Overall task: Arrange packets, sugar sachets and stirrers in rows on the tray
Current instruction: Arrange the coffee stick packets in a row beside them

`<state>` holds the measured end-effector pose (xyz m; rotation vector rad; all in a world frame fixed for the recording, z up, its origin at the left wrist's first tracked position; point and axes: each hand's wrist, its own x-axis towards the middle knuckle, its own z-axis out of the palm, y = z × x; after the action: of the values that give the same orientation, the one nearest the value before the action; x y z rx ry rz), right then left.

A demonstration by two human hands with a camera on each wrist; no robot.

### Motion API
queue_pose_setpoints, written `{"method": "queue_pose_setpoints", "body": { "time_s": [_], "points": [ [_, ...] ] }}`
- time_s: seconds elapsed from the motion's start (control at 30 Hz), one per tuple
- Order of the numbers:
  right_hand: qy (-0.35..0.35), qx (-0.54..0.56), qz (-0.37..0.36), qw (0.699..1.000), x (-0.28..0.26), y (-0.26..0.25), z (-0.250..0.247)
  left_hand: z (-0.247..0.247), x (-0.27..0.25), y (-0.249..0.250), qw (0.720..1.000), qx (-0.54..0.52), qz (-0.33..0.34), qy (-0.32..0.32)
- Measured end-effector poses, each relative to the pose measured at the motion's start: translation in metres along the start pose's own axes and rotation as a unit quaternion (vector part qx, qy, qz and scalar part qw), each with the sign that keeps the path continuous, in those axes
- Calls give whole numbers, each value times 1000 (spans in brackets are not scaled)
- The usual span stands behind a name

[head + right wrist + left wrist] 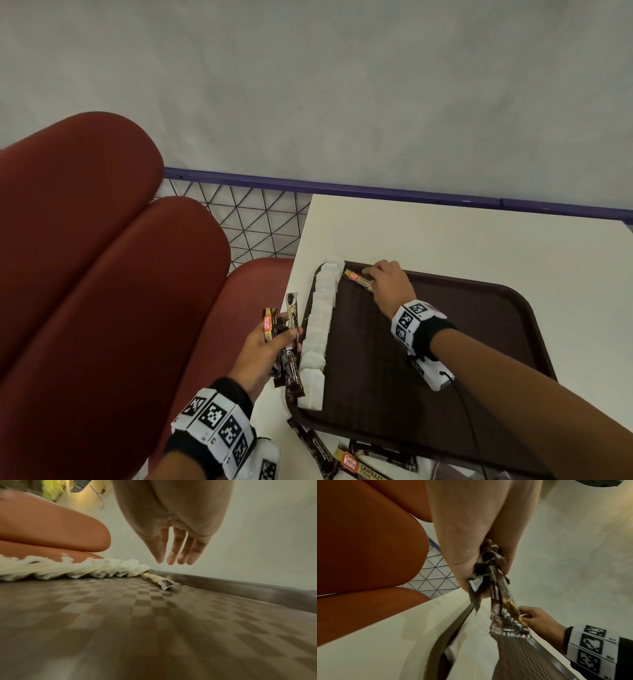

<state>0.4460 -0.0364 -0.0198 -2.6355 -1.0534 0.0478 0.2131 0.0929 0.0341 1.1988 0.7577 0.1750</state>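
Close below us, our left hand (263,356) clutches a bundle of packets (286,337) beside the tray (428,359); our right hand (388,281), fingers straight, hovers just above one packet (158,580) lying along the far rim, nearer us than them.

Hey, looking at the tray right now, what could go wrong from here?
1. The left hand holds a loose bunch of coffee sticks beyond the table edge, over the red seat; one may slip from the grip and fall.
2. The white sachet row leans on the tray rim; a nudge could topple it.
3. The right hand hovers open above the single stick, which lies askew, so its row may start crooked.
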Motion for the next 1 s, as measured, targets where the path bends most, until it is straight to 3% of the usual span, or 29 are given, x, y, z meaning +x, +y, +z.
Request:
{"method": "queue_pose_setpoints", "body": {
  "time_s": [0.2,0.63,0.87,1.0],
  "points": [
    [-76,-41,11,996,-14,-7,14,-1,1,1,1000,10,-6,1],
    [-91,-50,6,995,-14,0,7,4,0,-1,1000,22,-12,-17],
    [-28,72,-66,995,-29,-18,-14,17,-1,-1,999,38,6,-24],
    [-77,228,-79,967,-48,-42,-33,27,-2,-3,999,44,24,-8]
  ]
}}
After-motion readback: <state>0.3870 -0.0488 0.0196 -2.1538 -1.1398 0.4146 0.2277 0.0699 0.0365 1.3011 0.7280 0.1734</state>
